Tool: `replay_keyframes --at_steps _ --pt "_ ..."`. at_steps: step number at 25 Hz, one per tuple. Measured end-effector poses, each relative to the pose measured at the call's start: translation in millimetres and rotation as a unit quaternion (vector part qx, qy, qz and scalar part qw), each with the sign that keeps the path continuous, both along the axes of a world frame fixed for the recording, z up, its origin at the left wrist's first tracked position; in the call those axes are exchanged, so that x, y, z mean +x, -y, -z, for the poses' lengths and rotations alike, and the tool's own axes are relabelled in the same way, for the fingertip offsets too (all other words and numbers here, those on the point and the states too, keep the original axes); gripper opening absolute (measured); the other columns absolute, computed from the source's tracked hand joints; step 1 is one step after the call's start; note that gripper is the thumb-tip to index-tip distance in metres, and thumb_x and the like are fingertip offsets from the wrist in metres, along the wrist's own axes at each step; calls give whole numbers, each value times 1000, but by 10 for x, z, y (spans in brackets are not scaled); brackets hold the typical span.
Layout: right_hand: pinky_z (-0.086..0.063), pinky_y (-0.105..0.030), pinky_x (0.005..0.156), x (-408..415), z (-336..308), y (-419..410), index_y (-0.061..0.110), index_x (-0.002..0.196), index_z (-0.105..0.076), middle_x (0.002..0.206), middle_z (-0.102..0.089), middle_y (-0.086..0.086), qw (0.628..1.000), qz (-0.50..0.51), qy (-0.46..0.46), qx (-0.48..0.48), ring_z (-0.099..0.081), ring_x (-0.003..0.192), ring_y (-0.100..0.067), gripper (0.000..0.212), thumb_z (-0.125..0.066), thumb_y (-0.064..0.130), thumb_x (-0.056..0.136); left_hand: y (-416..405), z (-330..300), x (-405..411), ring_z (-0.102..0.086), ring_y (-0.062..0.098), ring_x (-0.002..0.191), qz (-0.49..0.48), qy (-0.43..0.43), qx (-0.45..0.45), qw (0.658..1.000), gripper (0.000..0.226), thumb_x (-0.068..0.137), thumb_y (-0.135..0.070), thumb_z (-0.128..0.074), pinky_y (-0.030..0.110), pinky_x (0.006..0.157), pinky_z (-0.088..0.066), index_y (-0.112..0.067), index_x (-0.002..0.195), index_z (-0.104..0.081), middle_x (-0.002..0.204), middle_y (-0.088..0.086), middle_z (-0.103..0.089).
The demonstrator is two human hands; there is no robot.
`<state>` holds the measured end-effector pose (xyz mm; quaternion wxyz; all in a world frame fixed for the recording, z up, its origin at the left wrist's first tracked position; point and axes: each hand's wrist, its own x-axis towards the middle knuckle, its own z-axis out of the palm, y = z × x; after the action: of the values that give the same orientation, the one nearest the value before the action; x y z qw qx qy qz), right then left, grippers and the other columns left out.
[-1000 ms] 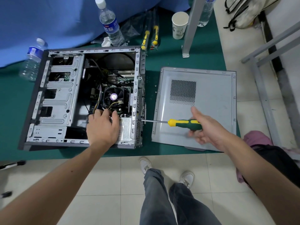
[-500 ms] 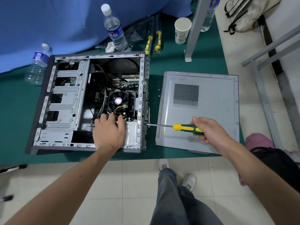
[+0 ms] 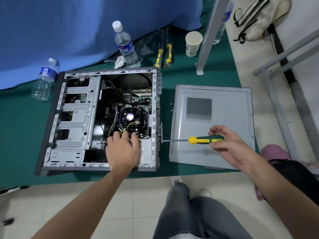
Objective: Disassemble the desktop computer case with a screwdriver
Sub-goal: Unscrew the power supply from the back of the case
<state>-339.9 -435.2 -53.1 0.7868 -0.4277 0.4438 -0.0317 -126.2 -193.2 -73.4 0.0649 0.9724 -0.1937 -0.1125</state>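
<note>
The open desktop case [image 3: 74, 118] lies on its side on a green mat, its drive cage, cables and CPU fan [image 3: 129, 116] exposed. My left hand [image 3: 122, 149] rests on the silver power supply inside the case, fingers curled over its far edge. In my right hand [image 3: 226, 144], the fingertips pinch the green and yellow handle of a screwdriver [image 3: 200, 140]. Its shaft lies level and its tip meets the case's rear wall [image 3: 159, 140]. The removed side panel [image 3: 224, 121] lies flat to the right of the case.
Two water bottles [image 3: 126, 47] [image 3: 44, 80] and a paper cup [image 3: 193, 44] stand behind the case, with two spare screwdrivers [image 3: 163, 54] between them. A grey metal post [image 3: 208, 37] rises at the back right. My legs and shoes are below the mat's edge.
My right hand loosened from a full grip to a fingertip pinch on the handle. The screwdriver tip stays at the rear wall. My left hand has kept its place on the power supply.
</note>
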Motion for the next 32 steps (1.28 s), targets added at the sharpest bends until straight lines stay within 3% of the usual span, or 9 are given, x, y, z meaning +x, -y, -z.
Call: replay_keyframes --at_steps 4,8,10,13,18,23,26,28,32 --pt "-45 -21 48 40 -52 -26 8 96 -67 79 -63 -11 967 -164 -164 -103 -54 51 -14 35 -56 42 97 -16 -3 -15 -29 20 88 -1 2 -12 1000 50 97 -50 -23 36 75 -28 -14 95 -58 104 11 -55" --pt "-47 -22 69 -5 -43 -2 16 100 -67 99 -60 -10 995 -38 -40 -79 -60 76 -11 29 -62 -9 86 -7 -26 -13 -31 21 88 2 0 -8 1000 47 99 -47 -25 37 75 -29 -13 96 -58 105 12 -56" --pt "-53 -27 80 -38 -69 6 13 104 -69 108 -60 -13 1000 -7 -4 -1 -66 88 -16 26 -66 -4 84 3 -31 -21 -38 25 90 5 6 -8 1000 46 99 -46 -26 37 75 -30 -13 96 -59 105 12 -56" --pt "-54 -25 59 -28 -55 -29 10 100 -70 90 -64 -16 989 -91 -118 -25 -63 64 -18 30 -57 37 97 -9 -44 -20 -36 23 89 2 -1 -10 1000 46 100 -46 -26 38 75 -31 -13 97 -59 104 12 -56" --pt "-45 -24 65 -12 -31 -36 14 103 -66 94 -62 -8 1000 10 6 -23 -59 72 -13 26 -65 -4 84 -14 -64 -22 -34 22 89 -1 -1 -27 1000 46 100 -44 -27 40 77 -35 -12 96 -59 103 12 -57" --pt "-41 -23 43 -25 -13 -23 12 92 -65 73 -60 -11 989 -97 -109 -35 -45 48 -14 39 -60 50 90 -18 -56 -27 -44 33 104 5 -2 -27 1000 44 101 -42 -30 45 87 -38 -11 102 -62 111 14 -57" --pt "-36 -22 49 -39 1 -27 14 94 -65 79 -57 -7 997 -38 -54 -45 -49 55 -11 4 -61 12 94 -20 -43 -52 -41 30 115 16 15 -41 999 39 102 -37 -33 46 95 -36 -13 101 -65 118 11 -55" --pt "-44 -24 62 -83 6 -47 17 98 -64 92 -61 -4 1000 -7 15 -16 -58 74 -14 28 -65 -6 83 -33 -37 -66 -40 28 115 28 19 -45 998 37 103 -35 -33 46 95 -34 -15 99 -64 118 8 -53" --pt "-38 -22 45 -80 -58 -91 13 96 -62 79 -63 -6 986 -102 -120 -54 -48 52 -15 39 -60 52 90 -38 -28 -75 -43 27 110 36 28 -46 998 32 103 -33 -33 46 93 -32 -16 95 -60 113 6 -52"
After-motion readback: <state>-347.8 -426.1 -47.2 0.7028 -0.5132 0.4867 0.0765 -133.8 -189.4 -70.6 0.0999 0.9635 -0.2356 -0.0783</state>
